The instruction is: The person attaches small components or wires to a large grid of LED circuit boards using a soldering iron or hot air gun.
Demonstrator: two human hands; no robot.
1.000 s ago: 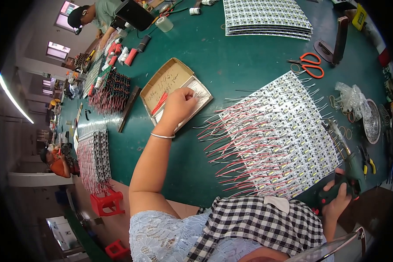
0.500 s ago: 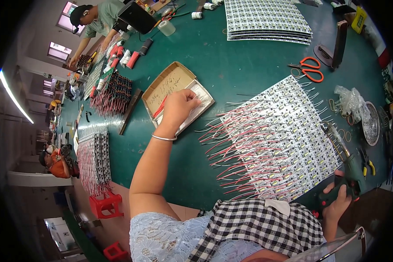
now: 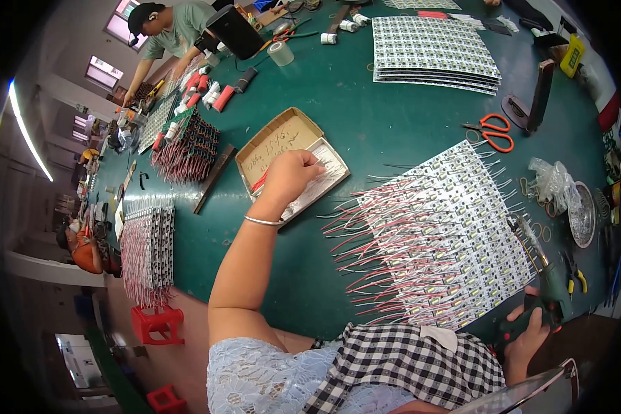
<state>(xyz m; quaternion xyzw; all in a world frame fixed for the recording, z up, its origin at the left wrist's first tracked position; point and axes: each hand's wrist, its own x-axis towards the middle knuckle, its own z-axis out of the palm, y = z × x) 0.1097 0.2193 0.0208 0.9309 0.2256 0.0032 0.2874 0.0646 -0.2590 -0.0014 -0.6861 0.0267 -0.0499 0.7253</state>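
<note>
My left hand (image 3: 291, 179) is over a shallow cardboard box (image 3: 281, 132), thumb and fingertips pinched together above the white wires (image 3: 332, 165) lying in it. Whatever the pinch holds is too small to make out. Short red wires (image 3: 259, 183) show beside that hand. At the lower right my right hand (image 3: 526, 338) is wrapped round the dark, red-marked handle of a soldering gun (image 3: 549, 276), whose metal barrel reaches to the panel's right edge. Between the hands lies a white circuit-board panel (image 3: 448, 228), with many red and white wires sticking out along its left side.
Orange-handled scissors (image 3: 495, 132) lie beyond the panel. A stack of bare panels (image 3: 435, 52) is at the back. To the right are a metal dish (image 3: 582, 217) with a plastic bag and yellow-handled pliers (image 3: 577, 276). Wired boards (image 3: 147, 241) stand at left; a co-worker (image 3: 176, 34) bends over the table.
The whole view has shifted slightly, moving the table things right and down. My left hand stays pinched at the box, and my right hand keeps its hold on the soldering gun.
</note>
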